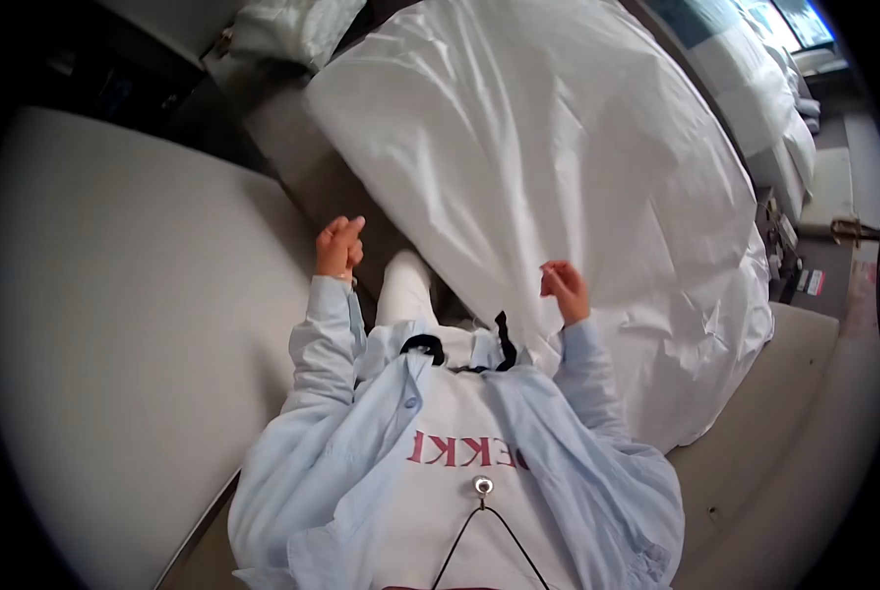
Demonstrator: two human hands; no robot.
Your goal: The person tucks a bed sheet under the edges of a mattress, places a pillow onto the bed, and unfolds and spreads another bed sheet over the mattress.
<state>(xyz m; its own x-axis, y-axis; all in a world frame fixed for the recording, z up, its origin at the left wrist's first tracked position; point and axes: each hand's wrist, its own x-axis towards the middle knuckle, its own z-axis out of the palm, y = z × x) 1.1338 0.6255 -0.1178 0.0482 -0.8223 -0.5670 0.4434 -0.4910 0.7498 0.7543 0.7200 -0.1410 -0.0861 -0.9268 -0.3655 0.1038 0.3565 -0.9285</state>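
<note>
My left hand (pixel 339 248) is raised over the gap beside the bed, its fingers curled in. Nothing shows in its grasp. On the other side, my right hand (pixel 565 288) hovers in front of the near part of the white sheet (pixel 518 177), fingers bent toward the thumb. No fold of the sheet runs visibly into that hand, and I see nothing held there. The sheet is spread wide over the bed, with soft creases at the middle and more wrinkles near its right edge.
A pale panel or wall (pixel 135 324) stands close on my left. Another white-covered bed (pixel 755 88) lies at the upper right, near a window. Crumpled white fabric (pixel 287 29) sits at the top left. Small items (pixel 809 282) rest on a dark surface at the right.
</note>
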